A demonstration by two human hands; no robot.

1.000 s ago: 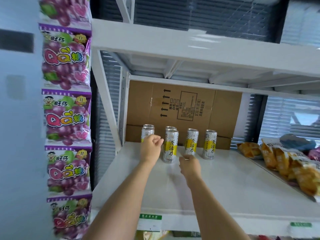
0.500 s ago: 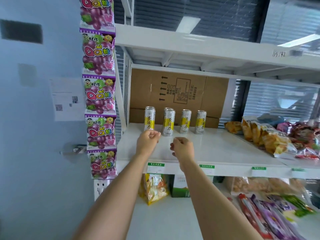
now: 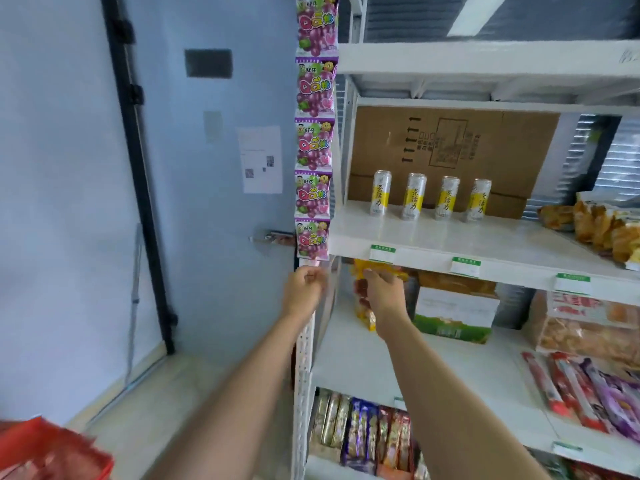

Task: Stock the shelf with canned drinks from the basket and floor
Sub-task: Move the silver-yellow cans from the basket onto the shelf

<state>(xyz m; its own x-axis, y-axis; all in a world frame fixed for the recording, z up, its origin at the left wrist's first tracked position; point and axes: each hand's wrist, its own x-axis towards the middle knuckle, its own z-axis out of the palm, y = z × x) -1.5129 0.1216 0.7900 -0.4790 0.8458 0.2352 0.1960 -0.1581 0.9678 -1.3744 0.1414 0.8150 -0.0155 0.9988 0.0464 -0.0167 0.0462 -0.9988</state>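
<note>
Several slim white-and-yellow drink cans (image 3: 414,196) stand upright in a row at the back left of the white shelf (image 3: 429,237), in front of a cardboard sheet. Both my hands hang below the shelf's front edge and hold nothing. My left hand (image 3: 304,289) is by the shelf's left upright, its fingers loosely curled. My right hand (image 3: 384,291) is just right of it, fingers relaxed, in front of the lower shelf's snack bags. A corner of the red basket (image 3: 52,448) shows at the bottom left, blurred; I cannot tell what is in it.
A strip of purple candy bags (image 3: 313,143) hangs down the shelf's left post. Orange snack bags (image 3: 602,230) lie on the right of the can shelf. Lower shelves hold boxes and packets. A pale blue door (image 3: 214,202) with a handle stands at left.
Both hands have pulled back from the cans and dropped below the shelf edge. The view has swung left and down, bringing the door, the floor and the red basket into sight.
</note>
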